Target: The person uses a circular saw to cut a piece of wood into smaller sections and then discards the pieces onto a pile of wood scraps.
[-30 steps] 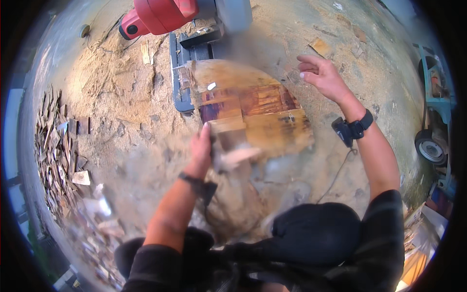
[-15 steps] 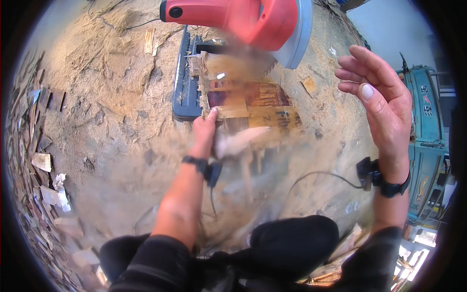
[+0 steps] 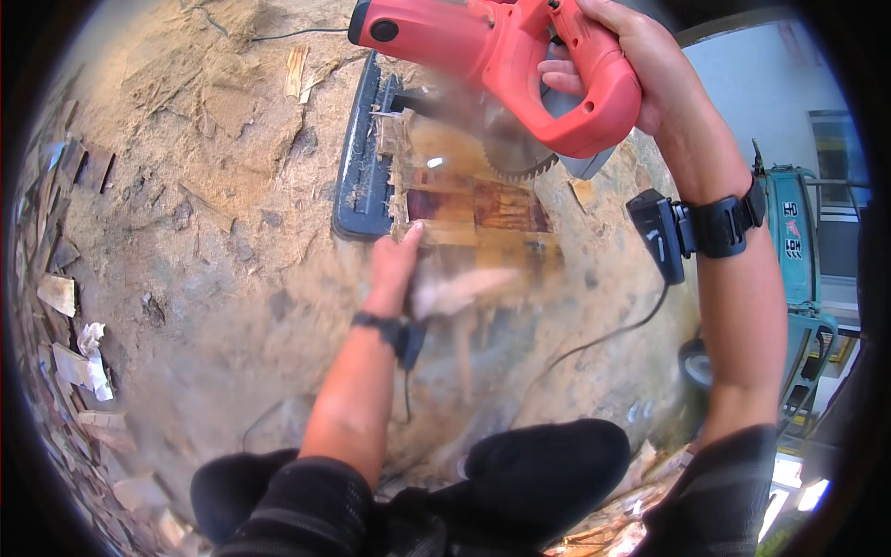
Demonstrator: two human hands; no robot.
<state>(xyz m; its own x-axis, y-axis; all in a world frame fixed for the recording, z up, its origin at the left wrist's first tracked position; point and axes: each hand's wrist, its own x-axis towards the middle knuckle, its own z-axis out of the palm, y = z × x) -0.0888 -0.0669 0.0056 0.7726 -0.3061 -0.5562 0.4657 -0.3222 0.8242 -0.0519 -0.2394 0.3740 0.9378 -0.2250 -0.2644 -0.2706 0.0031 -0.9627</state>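
- Right hand (image 3: 640, 70), open in the air half a second back, is now wrapped tight round the red saw (image 3: 501, 46) handle, blade just above the wood pieces (image 3: 473, 209).
- Left hand (image 3: 394, 265) stays pressing on the wood at the saw base (image 3: 357, 186), fingers flat, so a cut looks close.

Right hand (image 3: 640, 65) was raised high, fingers wrapped tight in a closed grip, a black band on the wrist. The right forearm ran straight down to a dark sleeve. Left hand (image 3: 394, 260) reached forward, palm down, fingers extended and pressing flat, arm nearly straight.
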